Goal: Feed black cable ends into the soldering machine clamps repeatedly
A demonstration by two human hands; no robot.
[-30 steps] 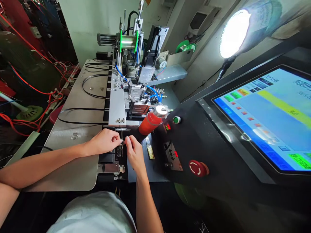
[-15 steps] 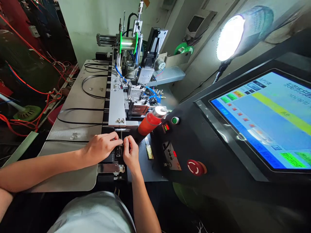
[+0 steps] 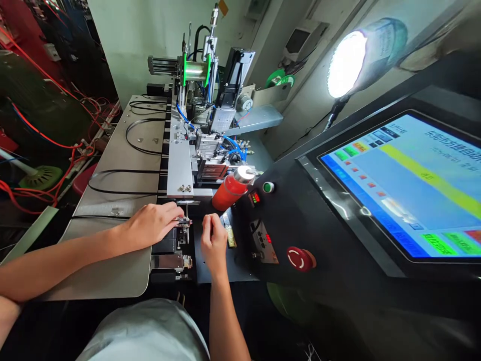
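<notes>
My left hand [image 3: 152, 224] reaches over the metal plate, its fingers bent together at a small metal clamp fixture [image 3: 183, 223] on the machine's near end. A thin black cable [image 3: 99, 216] runs along the plate and under this hand, toward the fingertips; its end is hidden there. To the right of the fixture, apart from it, my right hand [image 3: 215, 243] is closed with thumb and fingers pinched. Whatever it may hold is too small to see. Just beyond the right hand stands a red bottle [image 3: 228, 193] with a silver cap.
More looped black cables [image 3: 124, 192] lie across the metal plate [image 3: 112, 273]. Behind are machine slides and a green-flanged wire spool [image 3: 196, 71]. On the right are a control panel with a touchscreen [image 3: 406, 185], a red emergency stop button [image 3: 300, 258] and a bright lamp [image 3: 347, 64].
My right hand has drawn away from the fixture, to the right, leaving a gap between the hands. My left hand stays at the fixture, its fingers slightly shifted.
</notes>
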